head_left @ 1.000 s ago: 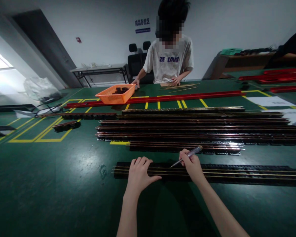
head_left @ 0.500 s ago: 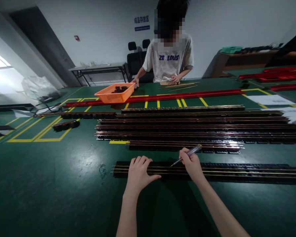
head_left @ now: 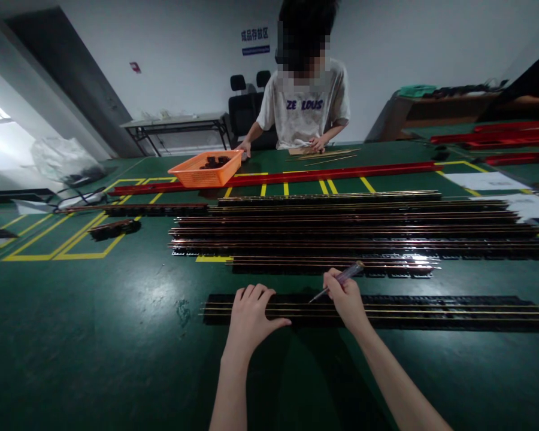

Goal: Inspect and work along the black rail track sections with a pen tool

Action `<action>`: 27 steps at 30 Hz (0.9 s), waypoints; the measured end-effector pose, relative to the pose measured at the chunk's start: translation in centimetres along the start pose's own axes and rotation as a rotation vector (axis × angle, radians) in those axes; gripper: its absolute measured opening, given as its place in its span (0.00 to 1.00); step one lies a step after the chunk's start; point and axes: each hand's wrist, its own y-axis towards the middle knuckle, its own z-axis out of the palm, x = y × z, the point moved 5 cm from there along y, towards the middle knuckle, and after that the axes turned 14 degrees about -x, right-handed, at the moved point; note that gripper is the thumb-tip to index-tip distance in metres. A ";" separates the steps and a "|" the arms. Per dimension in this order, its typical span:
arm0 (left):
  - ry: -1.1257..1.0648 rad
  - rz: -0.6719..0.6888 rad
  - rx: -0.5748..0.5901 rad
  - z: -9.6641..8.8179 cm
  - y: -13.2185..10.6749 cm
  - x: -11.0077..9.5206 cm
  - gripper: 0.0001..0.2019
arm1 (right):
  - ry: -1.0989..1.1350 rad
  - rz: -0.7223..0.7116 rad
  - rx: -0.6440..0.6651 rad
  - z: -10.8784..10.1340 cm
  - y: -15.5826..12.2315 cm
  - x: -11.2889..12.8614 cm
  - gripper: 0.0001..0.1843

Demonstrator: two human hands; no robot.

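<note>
A long black strip (head_left: 399, 306) with thin brass-coloured rods along it lies crosswise in front of me. My left hand (head_left: 250, 320) rests across its left part, with fingers toward the far edge and the thumb spread out near the close edge. Gripped in my right hand (head_left: 345, 296) is a screwdriver (head_left: 349, 272) with a clear handle. The shaft slants down to the left, and its tip is at the rods between my hands. Whether the tip touches a rod or the black strip, I cannot tell.
Several similar strips with rods (head_left: 341, 230) lie just beyond. Behind them runs a red rail (head_left: 296, 176). A co-worker (head_left: 308, 108) stands across the green table (head_left: 117, 359), one hand at an orange basket (head_left: 202, 176) of dark parts. A short dark piece (head_left: 114, 229) lies left.
The whole view has shifted slightly, with everything a little farther left. My hands and the screwdriver keep nearly the same place on the strip.
</note>
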 end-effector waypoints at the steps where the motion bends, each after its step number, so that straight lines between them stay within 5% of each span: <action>1: 0.000 0.004 0.000 0.1 -0.1 0.1 0.25 | 0.001 0.007 0.002 0.0 0.0 0.0 0.18; 10: 0.023 -0.013 0.003 0.6 -0.3 -0.4 0.30 | 0.005 -0.031 -0.124 0.6 -0.9 1.9 0.17; 27: 0.019 -0.046 -0.039 0.0 0.2 -0.6 0.24 | -0.110 -0.131 -0.098 3.2 -1.9 2.3 0.18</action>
